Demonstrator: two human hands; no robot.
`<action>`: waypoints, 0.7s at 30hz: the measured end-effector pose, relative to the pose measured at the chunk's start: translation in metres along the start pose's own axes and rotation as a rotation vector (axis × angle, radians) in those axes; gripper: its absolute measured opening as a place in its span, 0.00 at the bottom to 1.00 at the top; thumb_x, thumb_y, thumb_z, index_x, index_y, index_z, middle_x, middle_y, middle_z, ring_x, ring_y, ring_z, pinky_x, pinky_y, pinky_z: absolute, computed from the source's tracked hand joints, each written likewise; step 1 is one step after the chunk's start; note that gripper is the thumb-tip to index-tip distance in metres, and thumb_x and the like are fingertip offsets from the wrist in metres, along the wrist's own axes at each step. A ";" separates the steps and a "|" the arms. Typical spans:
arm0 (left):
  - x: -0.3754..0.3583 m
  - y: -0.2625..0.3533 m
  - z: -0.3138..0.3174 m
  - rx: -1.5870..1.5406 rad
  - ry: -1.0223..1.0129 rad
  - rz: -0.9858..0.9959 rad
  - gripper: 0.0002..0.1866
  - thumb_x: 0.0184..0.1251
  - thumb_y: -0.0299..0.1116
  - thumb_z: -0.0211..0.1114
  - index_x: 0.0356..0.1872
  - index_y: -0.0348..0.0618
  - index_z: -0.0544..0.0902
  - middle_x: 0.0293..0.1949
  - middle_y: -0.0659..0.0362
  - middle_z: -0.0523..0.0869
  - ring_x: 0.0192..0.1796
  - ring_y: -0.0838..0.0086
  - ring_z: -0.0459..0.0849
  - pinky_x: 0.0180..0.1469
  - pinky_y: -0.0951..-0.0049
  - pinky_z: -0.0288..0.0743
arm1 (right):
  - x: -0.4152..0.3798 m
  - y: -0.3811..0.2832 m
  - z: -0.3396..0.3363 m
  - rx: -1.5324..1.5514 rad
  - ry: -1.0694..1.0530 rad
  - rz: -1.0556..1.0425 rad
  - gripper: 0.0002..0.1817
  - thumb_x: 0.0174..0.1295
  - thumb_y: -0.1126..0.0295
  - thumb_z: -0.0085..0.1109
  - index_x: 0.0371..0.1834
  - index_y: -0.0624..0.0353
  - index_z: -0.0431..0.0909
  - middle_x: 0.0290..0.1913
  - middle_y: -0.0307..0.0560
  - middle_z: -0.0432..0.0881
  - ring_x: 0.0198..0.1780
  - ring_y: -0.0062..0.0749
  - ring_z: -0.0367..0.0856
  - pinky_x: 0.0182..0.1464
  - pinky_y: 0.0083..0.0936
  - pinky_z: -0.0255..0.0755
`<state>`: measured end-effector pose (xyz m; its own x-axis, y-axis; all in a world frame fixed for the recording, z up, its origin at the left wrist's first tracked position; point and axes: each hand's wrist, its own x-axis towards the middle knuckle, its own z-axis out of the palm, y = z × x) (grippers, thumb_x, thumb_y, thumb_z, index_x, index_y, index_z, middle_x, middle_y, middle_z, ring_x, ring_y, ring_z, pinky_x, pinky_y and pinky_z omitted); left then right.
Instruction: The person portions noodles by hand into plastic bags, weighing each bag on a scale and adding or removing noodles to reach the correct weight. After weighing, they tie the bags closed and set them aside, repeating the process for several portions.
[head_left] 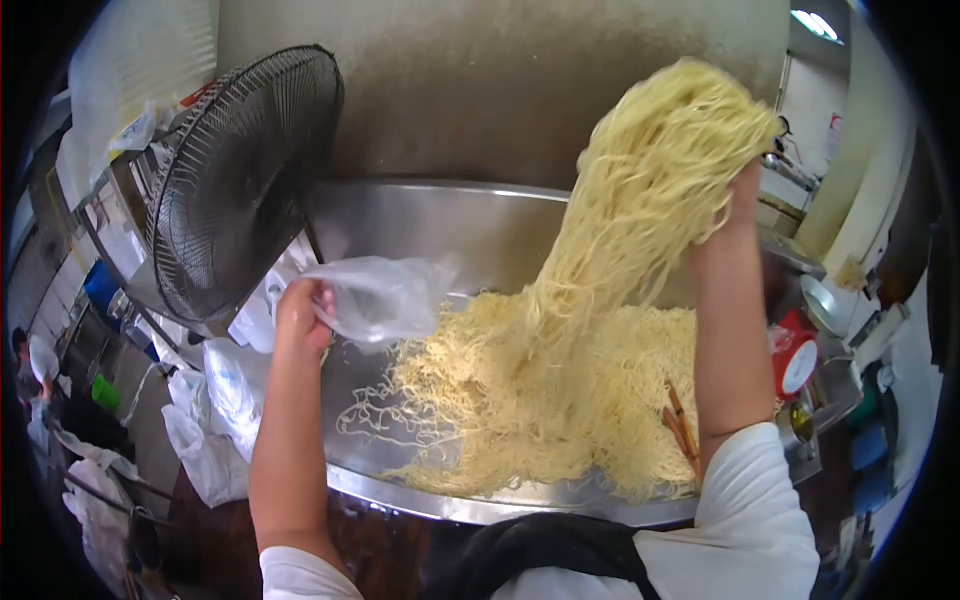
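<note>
My left hand [306, 314] is closed on the edge of a clear plastic bag [385, 298], which hangs out to the right over the metal basin. High on the right, my right hand [742, 192] grips a big bundle of pale yellow noodles [665, 150]. Its fingers are mostly hidden behind the strands. From that bundle the noodles trail down to a wide noodle heap [560, 420] in the round stainless steel basin [420, 215]. Two brown sticks [682, 425] lie on the right side of the heap, close to my right forearm.
A large black fan [240, 185] stands at the left rim, facing the basin. Filled white plastic bags [215, 420] hang or lie below it. To the right are a red container [795, 355] and a metal bowl [820, 303]. Another person [45, 385] shows at the far left.
</note>
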<state>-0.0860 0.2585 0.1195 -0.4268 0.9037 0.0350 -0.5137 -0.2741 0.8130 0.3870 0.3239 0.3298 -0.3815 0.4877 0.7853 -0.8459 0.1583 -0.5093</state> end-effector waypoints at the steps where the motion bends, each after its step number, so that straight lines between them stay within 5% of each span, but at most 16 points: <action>1: 0.002 0.001 0.021 -0.003 -0.011 0.009 0.07 0.66 0.31 0.57 0.39 0.40 0.80 0.30 0.59 0.81 0.28 0.74 0.79 0.26 0.75 0.74 | 0.008 -0.016 0.016 -0.115 0.118 -0.069 0.29 0.65 0.45 0.49 0.53 0.60 0.76 0.50 0.50 0.81 0.50 0.43 0.81 0.52 0.45 0.78; 3: 0.000 0.002 0.073 -0.076 0.114 0.017 0.07 0.67 0.34 0.57 0.36 0.42 0.79 0.26 0.62 0.79 0.24 0.76 0.75 0.22 0.77 0.69 | 0.024 -0.044 0.018 -0.133 0.045 -0.091 0.29 0.64 0.44 0.50 0.52 0.60 0.76 0.50 0.50 0.81 0.50 0.42 0.81 0.53 0.43 0.78; 4: 0.018 0.001 0.064 -0.014 0.066 0.002 0.13 0.68 0.37 0.55 0.42 0.37 0.80 0.37 0.53 0.83 0.41 0.60 0.83 0.46 0.57 0.80 | 0.027 -0.051 0.019 -0.141 0.037 -0.095 0.29 0.64 0.44 0.50 0.52 0.60 0.76 0.50 0.50 0.81 0.49 0.41 0.81 0.52 0.42 0.78; 5: 0.037 -0.008 0.059 -0.012 0.062 0.013 0.13 0.68 0.37 0.55 0.42 0.37 0.80 0.37 0.53 0.83 0.41 0.60 0.83 0.46 0.57 0.80 | 0.023 -0.047 0.016 -0.130 0.044 -0.070 0.29 0.64 0.43 0.50 0.52 0.60 0.76 0.49 0.49 0.81 0.49 0.40 0.82 0.52 0.41 0.79; 7: 0.045 -0.011 0.083 -0.046 0.196 0.095 0.13 0.69 0.39 0.55 0.41 0.40 0.80 0.35 0.55 0.83 0.36 0.65 0.83 0.37 0.62 0.80 | 0.008 -0.027 0.011 -0.084 0.089 0.008 0.30 0.64 0.42 0.49 0.52 0.59 0.76 0.49 0.48 0.81 0.48 0.39 0.82 0.51 0.40 0.79; 8: 0.051 -0.016 0.082 0.079 0.199 0.112 0.13 0.70 0.41 0.55 0.41 0.42 0.80 0.31 0.60 0.83 0.27 0.74 0.80 0.23 0.72 0.73 | -0.006 -0.008 0.008 -0.055 0.123 0.072 0.30 0.64 0.42 0.49 0.51 0.59 0.76 0.49 0.48 0.82 0.48 0.38 0.82 0.50 0.39 0.79; 11: 0.023 -0.026 0.130 0.258 0.169 0.144 0.13 0.69 0.41 0.56 0.41 0.43 0.80 0.27 0.63 0.81 0.21 0.81 0.75 0.17 0.80 0.62 | -0.052 0.053 0.001 0.085 0.249 0.330 0.30 0.64 0.40 0.48 0.51 0.58 0.77 0.48 0.47 0.82 0.47 0.37 0.82 0.49 0.36 0.80; 15: -0.043 -0.046 0.201 0.520 -0.111 0.292 0.05 0.62 0.29 0.62 0.36 0.40 0.82 0.28 0.62 0.82 0.26 0.81 0.78 0.24 0.81 0.71 | -0.085 0.124 0.036 0.232 0.489 0.645 0.32 0.64 0.40 0.49 0.55 0.59 0.74 0.48 0.46 0.81 0.46 0.36 0.82 0.48 0.30 0.81; 18: -0.089 -0.070 0.217 0.489 -0.206 0.576 0.07 0.54 0.18 0.68 0.35 0.36 0.82 0.30 0.59 0.84 0.34 0.78 0.81 0.39 0.78 0.76 | -0.106 0.188 0.010 -0.184 0.518 0.514 0.31 0.65 0.43 0.50 0.58 0.60 0.72 0.49 0.47 0.80 0.48 0.36 0.81 0.50 0.31 0.80; 20: -0.122 -0.070 0.208 0.795 -0.241 0.882 0.12 0.56 0.33 0.72 0.38 0.39 0.83 0.29 0.56 0.83 0.29 0.77 0.81 0.35 0.77 0.75 | -0.137 0.247 -0.062 -0.011 0.408 0.333 0.30 0.66 0.45 0.50 0.59 0.60 0.71 0.51 0.48 0.79 0.52 0.38 0.79 0.54 0.34 0.78; 21: -0.134 -0.071 0.199 0.953 -0.259 0.947 0.14 0.56 0.38 0.73 0.39 0.41 0.83 0.28 0.56 0.83 0.28 0.76 0.80 0.33 0.77 0.75 | -0.131 0.240 -0.042 0.145 0.348 0.284 0.29 0.66 0.46 0.50 0.58 0.60 0.71 0.53 0.49 0.78 0.53 0.39 0.79 0.55 0.36 0.76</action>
<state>0.1559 0.2228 0.1728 -0.1207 0.5624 0.8180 0.6462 -0.5810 0.4948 0.2494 0.3342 0.0899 -0.4789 0.7570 0.4446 -0.7790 -0.1328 -0.6128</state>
